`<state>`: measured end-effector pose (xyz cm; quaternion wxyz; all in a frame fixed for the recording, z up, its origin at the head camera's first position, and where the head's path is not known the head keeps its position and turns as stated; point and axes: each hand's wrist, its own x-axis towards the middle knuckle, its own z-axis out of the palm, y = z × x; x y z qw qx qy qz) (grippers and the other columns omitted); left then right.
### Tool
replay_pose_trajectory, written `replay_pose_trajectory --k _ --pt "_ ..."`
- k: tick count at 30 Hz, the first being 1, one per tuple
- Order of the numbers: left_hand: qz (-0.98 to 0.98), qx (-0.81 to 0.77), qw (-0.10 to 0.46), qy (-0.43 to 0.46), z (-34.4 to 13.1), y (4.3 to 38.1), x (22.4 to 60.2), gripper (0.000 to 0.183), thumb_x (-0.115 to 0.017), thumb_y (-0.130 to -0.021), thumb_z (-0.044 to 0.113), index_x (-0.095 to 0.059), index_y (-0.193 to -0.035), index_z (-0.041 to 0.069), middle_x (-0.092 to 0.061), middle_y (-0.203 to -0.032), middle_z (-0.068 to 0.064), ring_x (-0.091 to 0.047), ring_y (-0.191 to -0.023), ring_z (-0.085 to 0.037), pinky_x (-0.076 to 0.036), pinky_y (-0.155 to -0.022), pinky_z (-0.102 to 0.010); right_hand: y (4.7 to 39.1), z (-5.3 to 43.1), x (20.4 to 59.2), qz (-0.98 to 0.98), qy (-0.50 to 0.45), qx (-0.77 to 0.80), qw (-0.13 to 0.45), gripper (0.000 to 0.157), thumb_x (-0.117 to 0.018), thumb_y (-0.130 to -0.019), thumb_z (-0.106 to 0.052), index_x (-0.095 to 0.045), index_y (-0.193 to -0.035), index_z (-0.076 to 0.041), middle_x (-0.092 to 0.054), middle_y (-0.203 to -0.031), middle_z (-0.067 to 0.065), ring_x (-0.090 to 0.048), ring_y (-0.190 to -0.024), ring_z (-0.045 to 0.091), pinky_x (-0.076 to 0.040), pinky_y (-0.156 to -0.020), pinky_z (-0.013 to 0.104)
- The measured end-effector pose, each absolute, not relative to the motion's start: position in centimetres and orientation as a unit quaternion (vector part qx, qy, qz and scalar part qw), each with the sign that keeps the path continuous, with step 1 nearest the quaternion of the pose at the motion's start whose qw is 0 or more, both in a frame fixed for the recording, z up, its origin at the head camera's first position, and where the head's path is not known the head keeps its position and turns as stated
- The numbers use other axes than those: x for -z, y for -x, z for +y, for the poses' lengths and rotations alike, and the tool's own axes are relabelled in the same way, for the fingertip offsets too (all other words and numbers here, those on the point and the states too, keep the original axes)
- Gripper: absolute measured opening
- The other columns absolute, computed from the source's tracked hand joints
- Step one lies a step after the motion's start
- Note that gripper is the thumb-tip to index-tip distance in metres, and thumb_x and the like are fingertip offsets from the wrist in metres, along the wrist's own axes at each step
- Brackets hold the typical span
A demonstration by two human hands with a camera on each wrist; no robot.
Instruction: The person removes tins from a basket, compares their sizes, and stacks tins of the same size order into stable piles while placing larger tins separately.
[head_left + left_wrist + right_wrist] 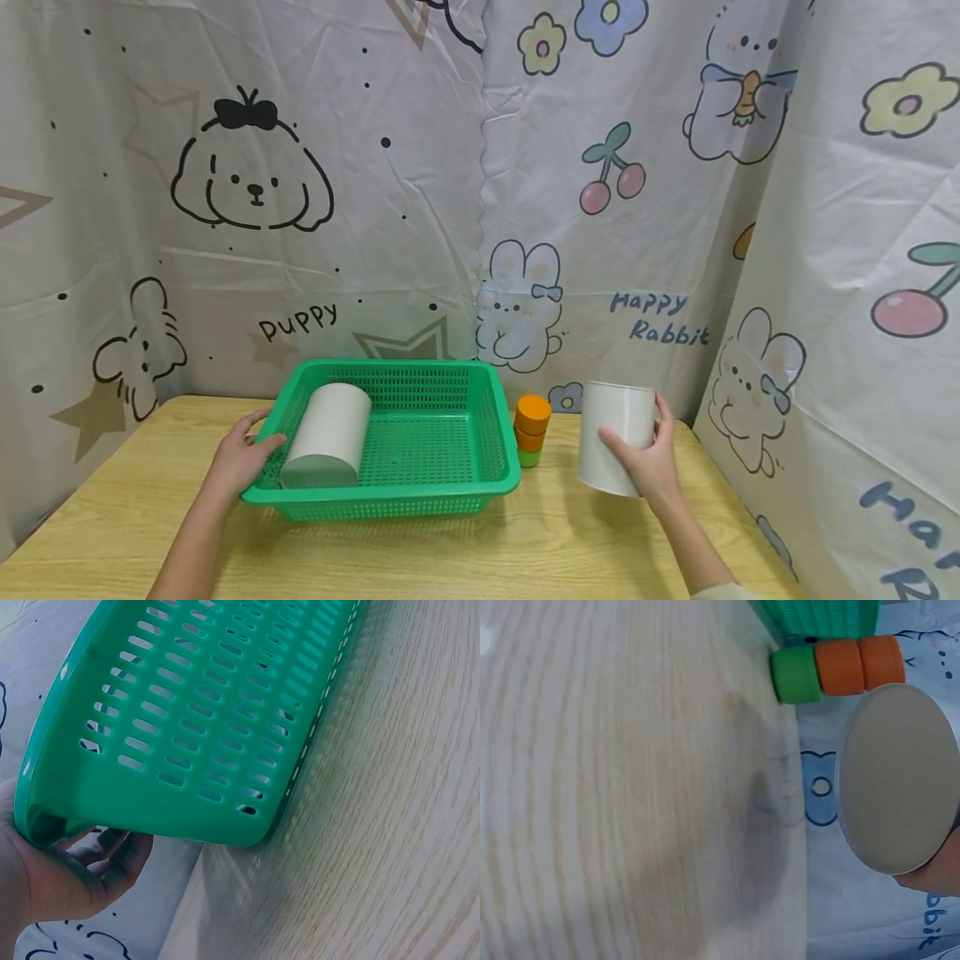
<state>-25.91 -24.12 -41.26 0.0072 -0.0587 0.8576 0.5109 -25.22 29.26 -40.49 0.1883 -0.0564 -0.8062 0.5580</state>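
Observation:
A green plastic basket [390,493] with slotted walls stands on the table. My left hand [238,454] grips its left rim, thumb over the top edge; in the left wrist view the fingers [120,862] curl beneath that rim. Inside the basket, at its left, a white cylinder [330,433] lies on its side. My right hand [648,458] holds a second white cylinder [613,433] nearly upright, thumb on the near side, off the tabletop. The right wrist view shows its flat round end [900,780].
Right of the basket, a small stack of orange and green round pieces [532,429] stands close to its wall. The wooden table [570,558] ends at a printed curtain [420,208] behind, with another curtain side [847,375] along the right.

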Motion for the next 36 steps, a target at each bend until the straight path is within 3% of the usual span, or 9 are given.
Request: replay_pose_trajectory --k 5,12,20,36 --pt "0.857 -0.512 0.011 0.062 -24.1 25.9 41.3 0.070 -0.044 -0.098 0.033 -0.008 -0.151 0.005 -0.019 -0.145 -0.038 -0.032 -0.128 -0.051 -0.043 -0.089 -0.050 25.8 28.8 41.8 -0.799 0.064 -0.566 0.192 0.107 -0.076 -0.078 -0.027 0.003 -0.150 -0.030 -0.030 -0.140 0.023 -0.044 -0.114 0.035 -0.046 -0.089 0.052" --pt "0.857 -0.511 0.008 0.064 -24.1 25.9 41.4 0.070 -0.045 -0.098 0.034 -0.009 -0.151 0.005 -0.023 -0.144 -0.038 -0.038 -0.124 -0.050 -0.047 -0.081 -0.042 26.6 28.3 43.0 -0.797 0.079 -0.562 0.205 0.109 -0.077 -0.077 -0.031 0.003 -0.150 -0.031 -0.031 -0.141 0.023 -0.044 -0.115 0.036 -0.043 -0.092 0.053" --pt "0.859 -0.508 0.009 0.060 -24.1 25.9 41.2 0.070 -0.044 -0.098 0.033 -0.008 -0.151 0.005 -0.022 -0.144 -0.038 -0.036 -0.125 -0.051 -0.047 -0.083 -0.045 27.4 27.7 44.4 -0.784 0.082 -0.566 0.242 0.109 -0.080 -0.073 -0.026 -0.003 -0.151 -0.027 -0.036 -0.136 0.021 -0.045 -0.112 0.033 -0.040 -0.091 0.047" --pt "0.860 -0.507 0.014 0.060 -24.2 26.0 41.3 0.071 -0.044 -0.098 0.035 -0.007 -0.151 0.006 -0.018 -0.146 -0.038 -0.031 -0.129 -0.051 -0.044 -0.087 -0.048 28.8 26.4 45.9 -0.758 0.075 -0.571 0.306 0.110 -0.083 -0.069 -0.020 -0.008 -0.150 -0.022 -0.030 -0.140 0.020 -0.041 -0.114 0.034 -0.035 -0.095 0.051"
